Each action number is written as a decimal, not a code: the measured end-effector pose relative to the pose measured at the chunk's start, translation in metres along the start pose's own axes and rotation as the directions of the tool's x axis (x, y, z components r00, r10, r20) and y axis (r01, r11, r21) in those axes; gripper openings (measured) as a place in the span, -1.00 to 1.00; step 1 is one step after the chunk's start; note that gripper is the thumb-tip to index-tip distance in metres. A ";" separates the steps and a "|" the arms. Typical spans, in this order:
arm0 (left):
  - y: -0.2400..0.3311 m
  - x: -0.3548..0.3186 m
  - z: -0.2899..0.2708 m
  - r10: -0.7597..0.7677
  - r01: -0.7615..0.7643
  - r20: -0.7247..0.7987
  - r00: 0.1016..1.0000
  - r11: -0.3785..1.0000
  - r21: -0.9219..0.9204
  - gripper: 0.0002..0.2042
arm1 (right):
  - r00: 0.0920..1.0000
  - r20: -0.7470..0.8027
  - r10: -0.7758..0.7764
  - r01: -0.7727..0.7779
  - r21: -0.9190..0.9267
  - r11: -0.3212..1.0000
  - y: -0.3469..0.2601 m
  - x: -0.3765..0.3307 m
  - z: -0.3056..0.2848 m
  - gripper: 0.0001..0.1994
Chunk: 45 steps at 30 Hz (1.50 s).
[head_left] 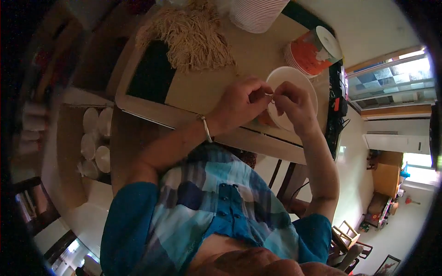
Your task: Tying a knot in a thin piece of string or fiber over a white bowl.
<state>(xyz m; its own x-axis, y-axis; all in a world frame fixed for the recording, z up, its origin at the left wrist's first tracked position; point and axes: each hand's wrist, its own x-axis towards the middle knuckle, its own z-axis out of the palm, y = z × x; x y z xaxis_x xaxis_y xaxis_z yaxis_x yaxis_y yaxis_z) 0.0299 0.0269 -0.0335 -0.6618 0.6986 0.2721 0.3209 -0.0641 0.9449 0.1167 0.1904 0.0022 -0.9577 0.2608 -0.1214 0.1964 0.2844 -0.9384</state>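
Observation:
My left hand point(244, 102) and my right hand point(295, 106) meet over a white round tub point(289, 76) near the table's front edge. Thumb and fingers of both are pinched together, fingertips almost touching. Something small and pale seems to sit between them, too fine to make out. The tub's mouth faces up, and my right hand covers part of it. Beyond my left hand, a tangled heap of beige strings point(198, 39) lies on the table point(198, 92).
A stack of orange-red tubs point(306, 55) leans at the far right, a white round end point(328, 42) showing. Nested white containers point(258, 14) stand at the back. Left of the table, an open cardboard box point(71, 152) holds several white round containers point(90, 146).

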 end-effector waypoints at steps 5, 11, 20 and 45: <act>-0.013 0.001 0.004 0.026 -0.026 0.002 1.000 0.997 -0.067 -0.87 | 1.000 0.022 0.018 -0.018 -0.001 1.000 -0.003 0.002 0.000 -0.91; -0.016 0.003 0.008 0.067 -0.074 -0.096 0.993 0.995 -0.074 -0.92 | 0.994 0.050 0.101 -0.103 0.038 0.994 -0.006 0.002 -0.002 -0.94; -0.017 0.001 0.001 0.039 -0.039 0.014 0.999 0.999 -0.039 -0.87 | 0.991 0.096 0.092 -0.108 0.181 0.978 0.000 0.005 -0.008 -0.90; -0.020 0.004 0.004 0.020 -0.020 0.010 1.000 0.999 -0.048 -0.90 | 0.999 0.037 -0.040 0.038 0.048 0.998 -0.002 -0.005 -0.001 -0.84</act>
<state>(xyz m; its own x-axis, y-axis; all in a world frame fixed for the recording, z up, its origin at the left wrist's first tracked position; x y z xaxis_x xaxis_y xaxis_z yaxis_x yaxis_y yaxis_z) 0.0239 0.0338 -0.0518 -0.6483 0.7043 0.2892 0.3011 -0.1118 0.9470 0.1215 0.1889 0.0053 -0.9719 0.2151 -0.0955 0.1493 0.2500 -0.9567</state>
